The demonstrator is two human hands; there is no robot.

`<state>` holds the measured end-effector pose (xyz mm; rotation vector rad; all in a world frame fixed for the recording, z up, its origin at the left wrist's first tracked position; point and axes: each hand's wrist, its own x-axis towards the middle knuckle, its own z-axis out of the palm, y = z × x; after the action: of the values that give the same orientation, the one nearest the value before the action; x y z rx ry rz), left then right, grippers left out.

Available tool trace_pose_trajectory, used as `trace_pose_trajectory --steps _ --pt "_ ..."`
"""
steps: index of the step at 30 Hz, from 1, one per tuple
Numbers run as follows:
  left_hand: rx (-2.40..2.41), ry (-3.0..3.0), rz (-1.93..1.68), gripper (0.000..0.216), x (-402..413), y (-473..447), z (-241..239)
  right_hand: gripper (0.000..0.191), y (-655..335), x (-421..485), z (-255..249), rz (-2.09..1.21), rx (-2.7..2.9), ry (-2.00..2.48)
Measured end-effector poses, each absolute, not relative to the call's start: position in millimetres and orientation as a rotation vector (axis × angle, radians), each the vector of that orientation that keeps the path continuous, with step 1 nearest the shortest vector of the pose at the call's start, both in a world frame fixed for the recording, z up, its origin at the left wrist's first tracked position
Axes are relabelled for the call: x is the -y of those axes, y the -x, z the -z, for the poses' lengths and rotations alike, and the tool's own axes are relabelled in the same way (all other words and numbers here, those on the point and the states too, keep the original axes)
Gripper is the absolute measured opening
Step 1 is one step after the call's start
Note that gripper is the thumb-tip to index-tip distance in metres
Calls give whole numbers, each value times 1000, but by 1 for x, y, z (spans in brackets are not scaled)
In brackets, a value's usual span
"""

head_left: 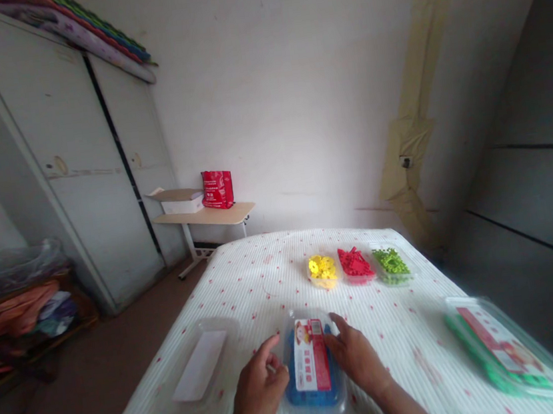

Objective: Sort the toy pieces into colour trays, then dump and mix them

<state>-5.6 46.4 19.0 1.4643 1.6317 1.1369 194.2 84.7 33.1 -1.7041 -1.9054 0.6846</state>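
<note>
Near the middle of the cloth-covered table's (pixel 246 284) near edge lay a clear plastic tub of blue contents (pixel 313 400), its lid seemingly in place. Our left hand (pixel 260 377) was at its left side, index finger and thumb parted, the other fingers curled. Our right hand (pixel 358 355) was at its right side, half open, thumb over the lid and forefinger by the far right corner. We could not tell whether either gripped the rim.

Three small tubs stood toward the far right corner, holding yellow pieces (pixel 323 267), red pieces (pixel 355 263) and green pieces (pixel 391 261); we judged them uncovered. At the near right corner, a larger tub of green contents (pixel 511 353) looked closed, so by our reckoning two tubs remained covered. Near the left edge lay an empty-looking clear plastic lid or tray (pixel 202 364), a pale, blank-looking panel showing through it.

The blue tub's label (pixel 303 365) was white with a red strip, a cartoon figure, what looked like a barcode and large Chinese characters, too soft for us to read surely. The green tub's label (pixel 494 335) was also red and white, its characters unreadable. Beyond, a red bag (pixel 218 189) bore white lettering too small to make out.
</note>
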Motion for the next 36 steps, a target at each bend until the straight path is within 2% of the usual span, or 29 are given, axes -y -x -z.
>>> trace_pose_trajectory --steps 5,13,16,21,30,36 --pt "-1609 -1415 -1243 45 -65 8 -23 48 -194 -88 -25 -702 1858 1720" --pt "-1560 -1349 -1252 16 -128 -7 -28 47 -199 -95 -24 -844 1771 1677" --pt "-1553 -1320 -1245 17 -134 -13 -25 45 -203 -101 -27 -948 1600 1628" --pt "-1535 -1198 -1248 17 -129 -17 -27 26 -201 -114 -35 -1051 1397 1545" --pt "-1456 -957 -1288 20 -126 -22 -27 23 -192 -120 -36 -1331 1204 1461" --pt "-1393 -859 -1309 21 -126 -24 -27 22 -191 -121 -33 -1371 1157 1395"
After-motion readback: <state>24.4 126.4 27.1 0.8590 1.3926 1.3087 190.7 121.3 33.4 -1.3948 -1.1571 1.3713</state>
